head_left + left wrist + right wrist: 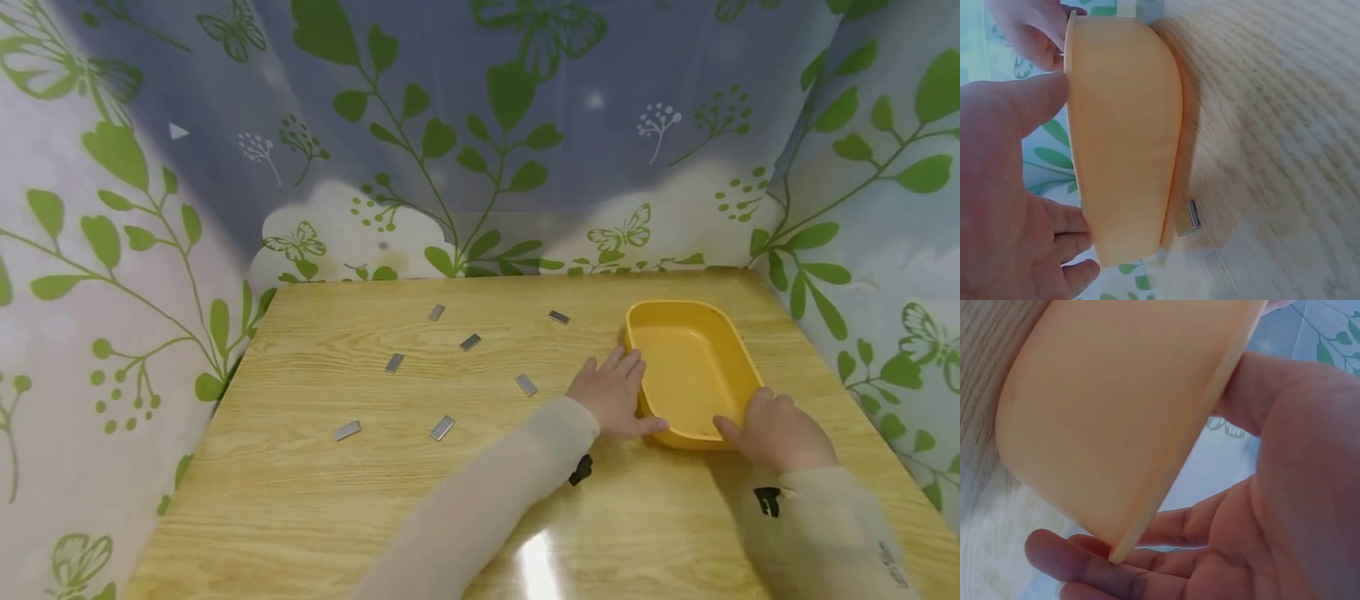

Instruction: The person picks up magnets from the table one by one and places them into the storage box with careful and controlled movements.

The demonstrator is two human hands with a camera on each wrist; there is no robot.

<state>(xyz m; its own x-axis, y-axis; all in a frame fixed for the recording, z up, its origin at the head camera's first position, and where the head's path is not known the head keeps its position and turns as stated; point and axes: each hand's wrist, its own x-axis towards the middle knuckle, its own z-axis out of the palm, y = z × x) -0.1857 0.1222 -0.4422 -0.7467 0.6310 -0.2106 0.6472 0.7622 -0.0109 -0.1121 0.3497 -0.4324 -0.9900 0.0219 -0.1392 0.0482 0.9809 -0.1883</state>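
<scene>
A yellow plastic basin with rounded corners stands on the right of the wooden table, nothing inside it. My left hand lies along its left rim, fingers extended and spread, thumb at the near corner. At the near right corner my right hand grips the rim, thumb over the inner side. In the right wrist view, the fingers reach around the basin's outside. The left wrist view shows the basin's outer wall with the left thumb and fingertips right at the rim.
Several small grey metallic rectangular pieces lie scattered left of the basin, among them one nearest my left hand and one at the back. Patterned curtains surround the wooden table at the back and sides.
</scene>
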